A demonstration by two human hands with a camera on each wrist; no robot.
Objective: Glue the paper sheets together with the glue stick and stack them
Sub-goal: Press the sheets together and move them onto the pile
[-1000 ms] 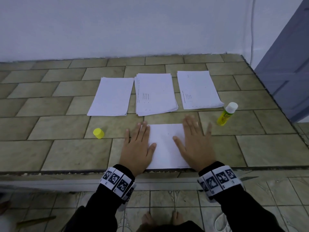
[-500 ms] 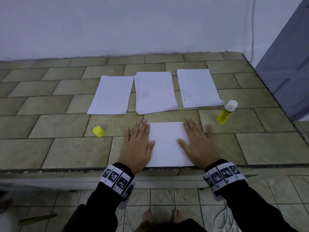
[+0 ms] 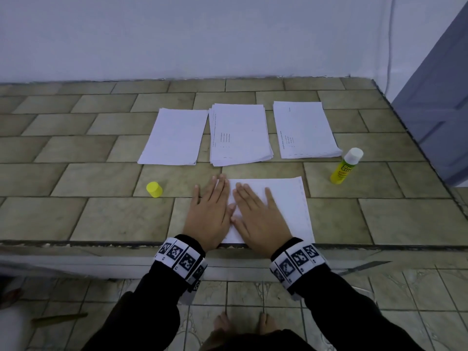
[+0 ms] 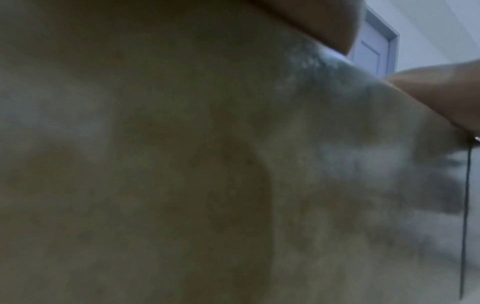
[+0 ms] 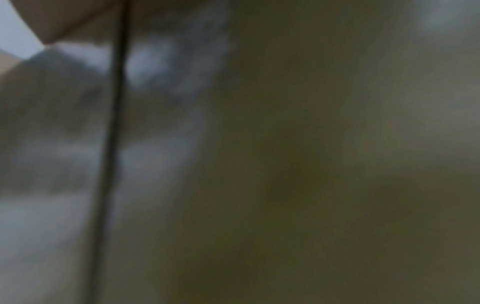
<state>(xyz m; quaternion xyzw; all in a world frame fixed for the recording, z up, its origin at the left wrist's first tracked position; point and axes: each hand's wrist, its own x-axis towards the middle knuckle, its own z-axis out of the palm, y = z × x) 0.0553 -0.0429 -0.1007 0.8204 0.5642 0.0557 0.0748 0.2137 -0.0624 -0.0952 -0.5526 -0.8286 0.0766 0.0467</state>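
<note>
A white sheet point(image 3: 286, 206) lies flat at the near edge of the tiled counter point(image 3: 101, 214). My left hand point(image 3: 210, 209) presses its left part with straight fingers. Beside it, my right hand point(image 3: 255, 214) lies flat on the sheet's middle, thumbs almost touching. The yellow glue stick point(image 3: 345, 166) stands uncapped with its white top, to the right of the sheet. Its yellow cap point(image 3: 154, 189) sits on the counter to the left. Three paper piles lie behind: left point(image 3: 174, 136), middle point(image 3: 239, 134), right point(image 3: 305, 130). Both wrist views are blurred and dark against the counter.
A white wall point(image 3: 202, 34) runs behind the counter and a grey-blue door point(image 3: 440, 102) stands at the right. The counter's front edge point(image 3: 101, 243) drops to a tiled floor point(image 3: 379, 287), where bare feet point(image 3: 243, 323) show.
My right hand has slid left across the sheet from its right edge to the middle, next to my left hand. The left hand has barely moved.
</note>
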